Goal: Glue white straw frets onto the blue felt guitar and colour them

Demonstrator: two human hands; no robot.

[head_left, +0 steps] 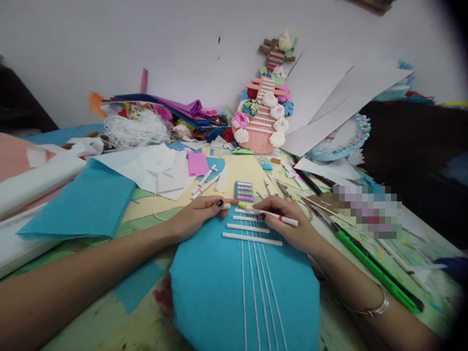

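Observation:
A craft lute covered in blue paper (208,278) lies flat in front of me, its neck pointing away, with white strings and several white cross sticks (252,239). My right hand (283,217) pinches a white marker (280,218) with a red band, its tip at a yellow strip (242,205) across the neck. Beside the neck's left edge, my left hand (199,214) pinches a small white cylinder (225,206) like a marker cap, and its index finger reaches to the yellow strip. Above it, the blue peg end (244,187) carries coloured strips.
Uncapped-looking markers (204,183) lie beyond my left hand. To the right are scissors (287,192) and a green utility knife (376,268). A pink flowered craft lute (258,126) leans on the wall. Blue folded paper (84,204) and white string (135,129) lie at left.

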